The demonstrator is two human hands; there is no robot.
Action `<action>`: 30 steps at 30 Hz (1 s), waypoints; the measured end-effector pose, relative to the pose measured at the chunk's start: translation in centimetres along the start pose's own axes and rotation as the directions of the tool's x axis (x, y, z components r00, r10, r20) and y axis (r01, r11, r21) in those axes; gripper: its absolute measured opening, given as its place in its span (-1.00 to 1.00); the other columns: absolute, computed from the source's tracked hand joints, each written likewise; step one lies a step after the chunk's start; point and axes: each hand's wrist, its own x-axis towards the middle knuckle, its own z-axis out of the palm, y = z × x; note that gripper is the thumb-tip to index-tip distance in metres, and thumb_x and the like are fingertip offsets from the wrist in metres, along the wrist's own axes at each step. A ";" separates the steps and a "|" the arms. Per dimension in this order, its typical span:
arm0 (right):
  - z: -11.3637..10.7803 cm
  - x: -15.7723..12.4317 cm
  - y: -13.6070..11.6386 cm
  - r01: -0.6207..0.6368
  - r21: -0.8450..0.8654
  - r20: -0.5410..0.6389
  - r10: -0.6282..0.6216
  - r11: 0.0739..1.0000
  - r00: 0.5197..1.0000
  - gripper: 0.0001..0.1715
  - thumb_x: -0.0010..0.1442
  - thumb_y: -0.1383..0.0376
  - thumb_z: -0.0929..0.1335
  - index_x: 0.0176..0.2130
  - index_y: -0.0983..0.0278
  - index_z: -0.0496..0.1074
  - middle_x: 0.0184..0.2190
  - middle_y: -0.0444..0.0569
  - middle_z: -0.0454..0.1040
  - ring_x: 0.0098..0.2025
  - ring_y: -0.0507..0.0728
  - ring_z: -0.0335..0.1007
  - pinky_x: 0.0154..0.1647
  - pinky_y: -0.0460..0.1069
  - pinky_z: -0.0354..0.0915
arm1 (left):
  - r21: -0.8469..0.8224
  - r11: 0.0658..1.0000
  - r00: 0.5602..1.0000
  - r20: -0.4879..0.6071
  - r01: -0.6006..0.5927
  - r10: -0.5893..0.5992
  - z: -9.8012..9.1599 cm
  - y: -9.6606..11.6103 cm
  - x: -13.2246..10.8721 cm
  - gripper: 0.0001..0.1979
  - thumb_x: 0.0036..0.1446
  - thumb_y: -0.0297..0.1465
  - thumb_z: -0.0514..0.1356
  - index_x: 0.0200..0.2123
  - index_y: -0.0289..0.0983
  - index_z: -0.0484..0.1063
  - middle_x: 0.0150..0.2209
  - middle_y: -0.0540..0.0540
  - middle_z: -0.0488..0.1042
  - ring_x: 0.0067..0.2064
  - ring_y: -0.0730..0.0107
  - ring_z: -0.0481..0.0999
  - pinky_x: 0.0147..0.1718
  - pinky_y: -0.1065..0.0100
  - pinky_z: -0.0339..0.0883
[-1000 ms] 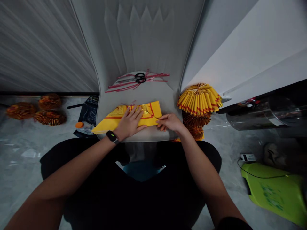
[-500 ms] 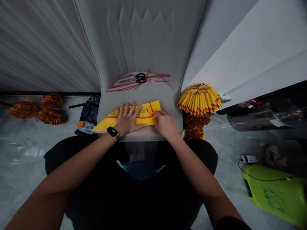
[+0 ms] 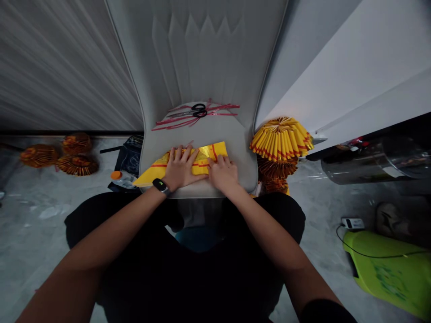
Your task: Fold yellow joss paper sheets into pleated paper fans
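A folded sheet of yellow paper (image 3: 152, 172) with red lines and a shiny gold patch lies on the grey chair seat (image 3: 235, 134). Its left end runs to a point. My left hand (image 3: 181, 169), a dark watch (image 3: 159, 184) at its wrist, rests flat across the paper with fingers spread. Beside it, my right hand (image 3: 223, 172) has its fingers curled closed against the paper's right part, covering the lower edge there. Behind the paper lie black-handled scissors (image 3: 198, 110) on several thin red strips (image 3: 224, 107).
Right of the seat rises a stack of pleated yellow paper fans (image 3: 283, 139). Several orange-gold pleated pieces (image 3: 77, 164) sit on the left floor near a bottle (image 3: 124, 178) and a dark bag (image 3: 129, 154). A green box-like object (image 3: 387, 269) with a cable stands lower right.
My right hand has slid left along the paper toward my left hand, uncovering more of its right end. My left hand stays flat in place. The view has shifted slightly.
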 end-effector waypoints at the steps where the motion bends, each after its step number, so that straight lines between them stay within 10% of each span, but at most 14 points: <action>1: -0.2 -0.4 0.1 -0.013 -0.010 0.015 0.013 1.000 1.000 -0.48 0.49 0.20 0.24 0.32 0.29 0.43 0.17 0.28 0.47 0.23 0.36 0.34 0.14 0.19 0.33 | 0.000 1.000 1.000 0.000 0.003 -0.003 0.0 0.0 0.0 0.09 0.14 0.33 0.15 0.46 -0.35 0.25 0.47 -0.40 0.21 0.46 -0.49 0.13 0.43 -0.33 -0.18; 8: -1.4 -3.7 2.6 -0.064 -0.092 0.028 0.067 0.994 0.997 -0.56 0.50 0.17 0.21 0.04 0.30 0.60 0.04 0.25 0.55 0.14 0.36 0.42 0.03 0.15 0.34 | 0.008 1.000 1.000 -0.017 0.007 -0.007 -0.1 0.0 0.0 -0.01 0.27 0.30 0.02 0.45 -0.34 0.25 0.47 -0.36 0.21 0.45 -0.41 0.15 0.44 -0.27 -0.16; 15: -0.9 -6.3 3.8 -0.088 -0.044 0.064 0.091 0.995 0.994 -0.53 0.45 0.17 0.29 0.19 0.33 0.52 0.04 0.27 0.59 0.12 0.38 0.48 0.02 0.16 0.38 | 0.025 1.000 1.000 0.017 -0.003 0.002 -0.5 0.0 -0.1 -0.06 0.30 0.23 0.07 0.48 -0.32 0.18 0.50 -0.37 0.14 0.48 -0.40 0.10 0.44 -0.28 -0.16; 23: -0.2 -3.2 7.9 -0.124 0.570 -0.165 0.261 0.812 0.951 -0.63 0.42 0.20 0.27 -0.08 0.22 0.65 -0.12 0.01 0.70 -0.10 0.20 0.61 -0.03 0.02 0.43 | 0.008 0.990 0.990 0.021 -0.138 0.138 -1.2 1.0 0.2 -0.28 0.39 -0.03 0.14 0.44 -0.36 0.27 0.54 -0.41 0.01 0.54 -0.39 -0.08 0.44 -0.39 -0.29; 30: -0.6 -1.4 6.1 0.025 0.577 -0.245 0.143 0.816 0.959 -0.66 0.38 0.23 0.30 -0.03 0.28 0.61 -0.14 0.06 0.68 -0.13 0.18 0.59 -0.02 0.03 0.42 | -0.082 0.927 0.919 0.119 -0.367 0.375 -1.9 2.5 1.2 -0.58 0.48 -0.34 0.00 0.25 -0.26 0.50 0.11 -0.32 0.51 0.18 -0.04 0.46 0.19 -0.01 0.34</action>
